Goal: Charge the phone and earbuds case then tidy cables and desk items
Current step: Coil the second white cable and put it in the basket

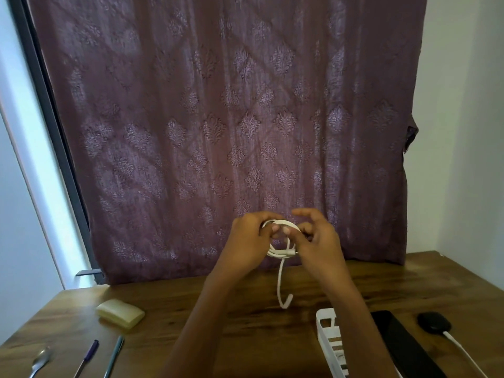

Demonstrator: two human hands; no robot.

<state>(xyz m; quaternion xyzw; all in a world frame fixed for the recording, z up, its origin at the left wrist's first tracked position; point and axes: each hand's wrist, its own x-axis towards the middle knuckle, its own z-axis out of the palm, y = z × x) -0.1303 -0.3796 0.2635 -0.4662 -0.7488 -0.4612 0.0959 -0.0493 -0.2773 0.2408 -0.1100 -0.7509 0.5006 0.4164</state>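
Both my hands are raised above the wooden desk around a coiled white cable. My left hand grips the coil's left side. Fingers of my right hand pinch its right side, the upper ones spread. A loose end of the cable hangs down in a loop toward the desk. At the right, a black phone lies flat, and a black earbuds case beside it has a white charging cable plugged in.
A white slotted tray stands under my right forearm. A cream case, two pens and a spoon lie at the left. A purple patterned curtain hangs behind the desk.
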